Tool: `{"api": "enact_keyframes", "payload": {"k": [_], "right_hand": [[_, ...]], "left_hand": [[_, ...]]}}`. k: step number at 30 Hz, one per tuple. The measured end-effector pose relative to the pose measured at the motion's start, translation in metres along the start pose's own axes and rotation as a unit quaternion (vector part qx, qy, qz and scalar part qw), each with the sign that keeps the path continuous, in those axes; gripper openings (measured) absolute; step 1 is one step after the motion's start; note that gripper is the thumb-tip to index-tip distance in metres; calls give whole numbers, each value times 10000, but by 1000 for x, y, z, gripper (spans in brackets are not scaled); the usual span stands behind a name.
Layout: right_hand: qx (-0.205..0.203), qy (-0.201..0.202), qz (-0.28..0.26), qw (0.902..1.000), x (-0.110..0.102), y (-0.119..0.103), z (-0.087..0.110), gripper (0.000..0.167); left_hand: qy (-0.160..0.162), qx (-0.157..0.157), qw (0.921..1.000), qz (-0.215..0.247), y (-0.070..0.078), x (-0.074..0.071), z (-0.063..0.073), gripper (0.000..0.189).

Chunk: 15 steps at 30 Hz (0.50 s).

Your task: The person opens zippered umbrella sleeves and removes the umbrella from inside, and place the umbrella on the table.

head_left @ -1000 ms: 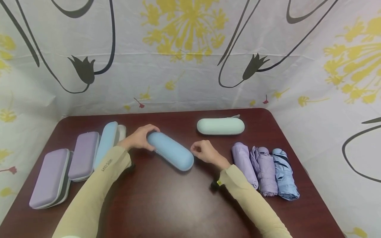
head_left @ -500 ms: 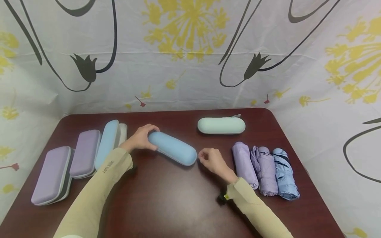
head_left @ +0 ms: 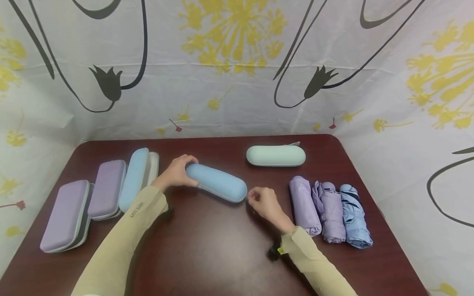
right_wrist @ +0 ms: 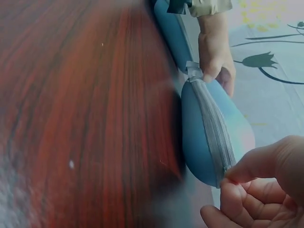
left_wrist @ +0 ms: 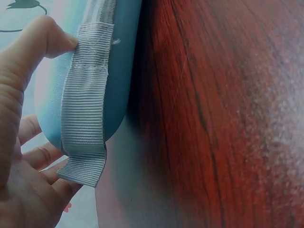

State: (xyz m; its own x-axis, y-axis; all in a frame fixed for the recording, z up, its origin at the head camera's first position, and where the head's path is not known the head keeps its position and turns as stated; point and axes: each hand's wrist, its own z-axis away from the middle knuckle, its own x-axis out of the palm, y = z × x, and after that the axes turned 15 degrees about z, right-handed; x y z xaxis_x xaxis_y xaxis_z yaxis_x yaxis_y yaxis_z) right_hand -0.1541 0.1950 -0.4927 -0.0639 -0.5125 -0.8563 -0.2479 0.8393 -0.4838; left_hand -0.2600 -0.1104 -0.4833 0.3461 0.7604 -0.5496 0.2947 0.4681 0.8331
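A blue zippered case (head_left: 218,183) lies slanted on the table between my two hands. My left hand (head_left: 179,172) grips its far left end, thumb on the near side and fingers behind. In the left wrist view the thumb presses beside a grey ribbon tab (left_wrist: 84,104) at that end. My right hand (head_left: 267,204) is at the opposite end, with thumb and index finger pinching the zipper pull (right_wrist: 225,174), mostly hidden by the fingertips. A grey zipper (right_wrist: 214,121) runs along the case's side and looks closed.
Two lilac cases (head_left: 66,216), a blue case (head_left: 134,179) and a whitish one stand at the left. A mint case (head_left: 275,156) lies at the back. Folded umbrellas, lilac (head_left: 304,205) and blue (head_left: 354,216), lie right of my right hand on the dark red table (head_left: 207,255).
The case's right end has swung slightly up and to the right. My right hand has moved right and a little down with it; my left hand keeps its grip.
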Motion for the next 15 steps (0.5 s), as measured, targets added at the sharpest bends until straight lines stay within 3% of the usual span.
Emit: {"api": "enact_keyframes", "payload": {"k": [8,15], "right_hand": [[247,363,-446,9980,9,0,4,6],[229,224,-599,9977,8,0,8,4]], "left_hand": [[228,-110,9995,-197,1,5,6,67],[387,-172,9988,-264,2,10,8,66]]}}
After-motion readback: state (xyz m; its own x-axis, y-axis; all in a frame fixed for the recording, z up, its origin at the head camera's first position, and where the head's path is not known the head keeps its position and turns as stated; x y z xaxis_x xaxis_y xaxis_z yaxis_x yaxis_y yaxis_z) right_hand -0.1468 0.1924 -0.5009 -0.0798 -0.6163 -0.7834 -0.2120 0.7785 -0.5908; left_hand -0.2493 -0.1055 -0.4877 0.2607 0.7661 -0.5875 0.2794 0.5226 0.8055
